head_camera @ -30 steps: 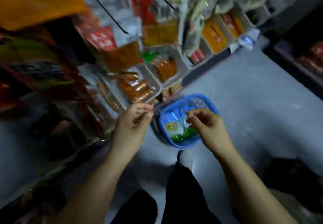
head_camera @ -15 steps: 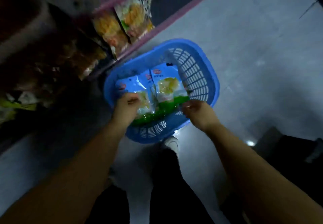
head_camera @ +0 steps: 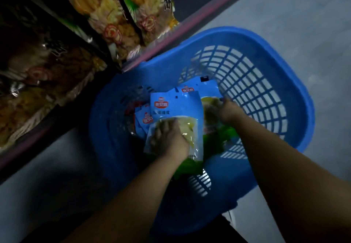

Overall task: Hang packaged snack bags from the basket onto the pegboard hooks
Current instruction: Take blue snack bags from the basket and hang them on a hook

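Observation:
A blue plastic basket stands on the grey floor below me, holding several blue snack bags with clear windows and green lower edges. My left hand reaches into it and grips the front snack bag over its window, its fingers curled on the bag. To its right, my right hand holds a second snack bag lying behind the first. More bags lie underneath at the left. No pegboard hooks are in view.
A low dark shelf edge runs diagonally just behind the basket. Large yellow and orange snack packs stand on the shelf at upper left. Bare grey floor lies to the right. My dark trouser leg shows at the bottom edge.
I have bent down closer to the basket, which now fills the view. Both hands went from the basket's near rim deeper inside, onto two separate bags.

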Available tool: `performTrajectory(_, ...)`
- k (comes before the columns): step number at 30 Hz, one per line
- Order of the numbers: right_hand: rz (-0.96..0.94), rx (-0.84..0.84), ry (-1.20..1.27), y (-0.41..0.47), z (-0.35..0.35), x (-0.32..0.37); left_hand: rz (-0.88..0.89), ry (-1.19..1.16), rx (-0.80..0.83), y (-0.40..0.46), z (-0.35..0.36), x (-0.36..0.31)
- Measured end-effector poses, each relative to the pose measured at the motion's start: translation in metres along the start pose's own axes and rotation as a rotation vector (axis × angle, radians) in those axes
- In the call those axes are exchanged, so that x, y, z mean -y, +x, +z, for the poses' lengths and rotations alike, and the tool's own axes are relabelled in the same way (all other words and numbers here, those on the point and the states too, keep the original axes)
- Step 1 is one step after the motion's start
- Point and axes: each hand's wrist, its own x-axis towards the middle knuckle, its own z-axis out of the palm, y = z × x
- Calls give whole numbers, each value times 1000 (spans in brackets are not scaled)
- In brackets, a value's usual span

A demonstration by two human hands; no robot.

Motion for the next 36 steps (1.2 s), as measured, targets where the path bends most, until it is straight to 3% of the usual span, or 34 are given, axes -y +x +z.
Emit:
performTrajectory(4,76,-21,-44,-9,12,-7,-31,-182,-203,9,-15,11)
performTrajectory(10,148,-152,24,-12,13,-8,-152,-179,-86,12,-19,13)
performTrajectory(16,122,-124,528,0,10,-13,-217,-762,-34,1,-24,2)
performTrajectory(20,64,-141,575,2,16,-6,-182,-886,-126,-8,-39,2)
performTrajectory(24,-49,4,874,-10,17,15,-131,-974,-250,-13,-62,12)
performTrajectory(28,-142,173,741,-36,-5,25,-123,-1096,-328,-35,-79,13)
performTrajectory(32,-136,30,696,-88,-45,33,-254,-1245,-279,-83,-103,9)
performTrajectory(36,-115,-79,803,-181,-97,45,-309,-1263,-281,-154,-154,-9)
